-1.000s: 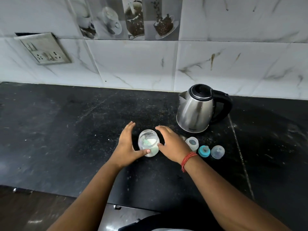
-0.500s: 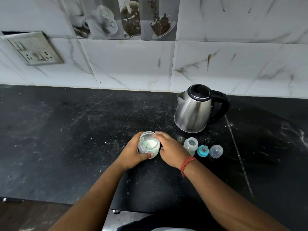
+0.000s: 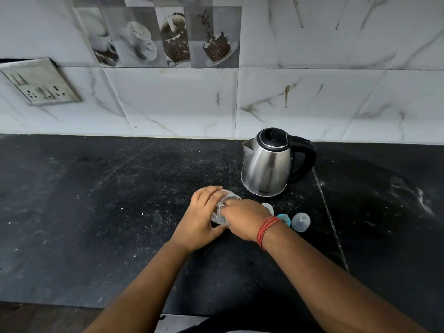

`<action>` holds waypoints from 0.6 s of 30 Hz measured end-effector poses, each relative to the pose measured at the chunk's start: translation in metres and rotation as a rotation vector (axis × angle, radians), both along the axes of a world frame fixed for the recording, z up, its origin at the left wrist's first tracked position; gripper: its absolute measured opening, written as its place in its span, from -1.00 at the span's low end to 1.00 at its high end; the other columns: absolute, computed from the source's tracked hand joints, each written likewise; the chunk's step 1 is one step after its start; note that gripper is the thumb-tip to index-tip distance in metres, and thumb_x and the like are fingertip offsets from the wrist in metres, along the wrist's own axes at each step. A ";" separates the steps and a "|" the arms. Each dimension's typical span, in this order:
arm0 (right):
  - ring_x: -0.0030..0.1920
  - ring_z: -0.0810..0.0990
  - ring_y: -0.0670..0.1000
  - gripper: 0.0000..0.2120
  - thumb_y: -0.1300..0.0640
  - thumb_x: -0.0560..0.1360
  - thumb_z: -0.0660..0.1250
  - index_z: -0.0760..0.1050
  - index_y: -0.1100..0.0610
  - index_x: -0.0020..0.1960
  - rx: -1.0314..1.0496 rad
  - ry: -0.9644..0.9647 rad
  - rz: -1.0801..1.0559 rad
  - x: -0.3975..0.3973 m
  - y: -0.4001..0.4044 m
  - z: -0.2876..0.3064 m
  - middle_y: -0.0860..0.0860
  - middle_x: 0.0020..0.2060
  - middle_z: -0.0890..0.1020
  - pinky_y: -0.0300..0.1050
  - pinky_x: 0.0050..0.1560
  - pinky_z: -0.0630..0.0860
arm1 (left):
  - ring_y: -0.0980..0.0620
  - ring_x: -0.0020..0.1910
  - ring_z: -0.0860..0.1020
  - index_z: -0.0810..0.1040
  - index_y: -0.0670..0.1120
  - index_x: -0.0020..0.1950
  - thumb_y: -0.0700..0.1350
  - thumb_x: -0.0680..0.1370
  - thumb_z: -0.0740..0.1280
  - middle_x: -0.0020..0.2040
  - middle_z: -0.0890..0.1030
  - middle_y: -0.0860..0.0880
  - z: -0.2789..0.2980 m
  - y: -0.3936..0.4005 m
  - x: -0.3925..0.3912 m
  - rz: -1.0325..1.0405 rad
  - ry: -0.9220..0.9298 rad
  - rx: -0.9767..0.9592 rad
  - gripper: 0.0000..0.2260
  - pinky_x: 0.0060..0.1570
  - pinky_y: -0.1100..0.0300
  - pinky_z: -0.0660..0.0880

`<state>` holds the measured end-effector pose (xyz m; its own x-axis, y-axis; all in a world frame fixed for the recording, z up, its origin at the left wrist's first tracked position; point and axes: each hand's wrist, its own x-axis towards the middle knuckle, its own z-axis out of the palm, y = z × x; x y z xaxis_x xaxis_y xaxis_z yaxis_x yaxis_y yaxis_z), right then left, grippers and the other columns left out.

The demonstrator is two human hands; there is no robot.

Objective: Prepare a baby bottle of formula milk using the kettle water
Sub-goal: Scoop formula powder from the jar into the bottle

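Gripping the jar [image 3: 222, 207] with both hands, I have it low on the black worktop [image 3: 96, 212], near the front edge. My left hand [image 3: 201, 219] wraps its side, fingers curled round the glass; my right hand [image 3: 245, 217] covers the mouth, fingers pressed down over the top, so I cannot tell whether a lid sits there. I judge this the jar-opening step, with powder yet to be measured. Just right lie the bottle [image 3: 268, 207], a teal ring [image 3: 283, 218] and a clear cap [image 3: 300, 221], all apart. Beyond stands the kettle [image 3: 269, 164], lid closed. Next I need a firm twist, jar kept upright.
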<state>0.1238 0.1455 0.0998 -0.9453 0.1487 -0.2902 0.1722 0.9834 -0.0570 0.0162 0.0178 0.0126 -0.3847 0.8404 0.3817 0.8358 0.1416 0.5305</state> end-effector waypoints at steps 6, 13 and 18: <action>0.17 0.61 0.26 -0.74 0.21 0.63 0.24 0.54 0.24 0.28 -0.013 -0.037 -0.032 0.010 0.013 -0.003 0.20 0.16 0.63 0.09 0.09 0.52 | -0.19 0.46 0.36 0.46 -0.17 0.47 0.15 0.51 0.47 0.46 0.44 -0.12 0.007 0.013 0.011 -0.037 0.192 0.048 -0.36 0.47 -0.10 0.35; 0.11 0.64 0.16 -0.60 0.12 0.52 0.43 0.49 0.12 0.34 -0.059 0.122 -0.041 0.018 0.025 -0.015 0.05 0.19 0.62 0.05 0.08 0.58 | -0.08 0.48 0.33 0.38 -0.06 0.51 0.07 0.45 0.56 0.48 0.38 0.01 0.012 0.016 0.024 0.023 0.099 0.051 -0.30 0.52 0.05 0.28; -0.23 0.66 0.07 -0.67 0.12 0.35 0.58 0.51 0.03 0.01 -0.104 0.538 -0.064 0.034 0.027 -0.019 -0.05 -0.12 0.64 0.01 -0.33 0.57 | 0.00 0.48 0.33 0.36 -0.07 0.51 0.04 0.43 0.58 0.48 0.38 0.02 0.015 0.018 0.031 0.076 -0.018 0.084 -0.28 0.51 0.26 0.19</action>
<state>0.1573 0.1729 0.0809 -0.9542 0.2073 0.2156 0.1513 0.9563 -0.2502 0.0473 0.0360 0.0273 -0.4532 0.7742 0.4418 0.8147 0.1585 0.5578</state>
